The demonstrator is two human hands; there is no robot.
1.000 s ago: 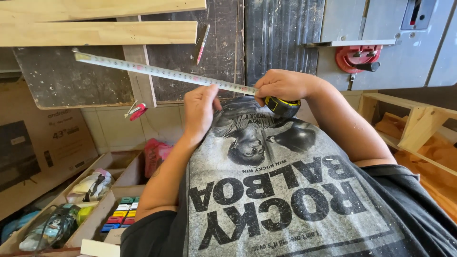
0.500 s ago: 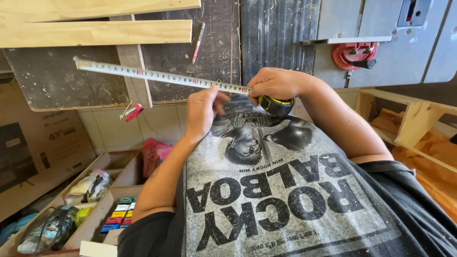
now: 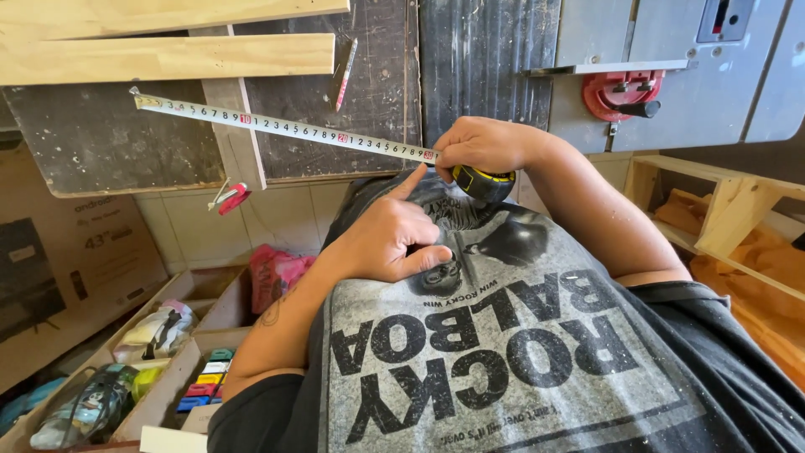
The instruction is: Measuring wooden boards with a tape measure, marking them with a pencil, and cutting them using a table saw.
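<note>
My right hand [image 3: 478, 147] grips the yellow and black case of a tape measure [image 3: 485, 183] in front of my chest. Its white blade [image 3: 285, 128] reaches out to the left, and its hooked tip hangs over the dark worktable [image 3: 109, 151], below a pale wooden plank [image 3: 168, 57]. My left hand [image 3: 390, 235] rests against my grey printed shirt. Its index finger points up and touches the blade just beside the case, while the other fingers are curled in with nothing in them.
A red and white pencil [image 3: 342, 74] lies on the worktable. A small red clamp [image 3: 233, 198] hangs at its edge. A grey machine with a red handle [image 3: 625, 92] stands at the upper right. A cardboard box [image 3: 59, 268], a compartment tray [image 3: 168, 369] and wooden frames [image 3: 729, 210] sit below.
My left hand has dropped from the blade toward my chest and curled its fingers, leaving only the index finger up at the blade. The tape and my right hand have barely moved.
</note>
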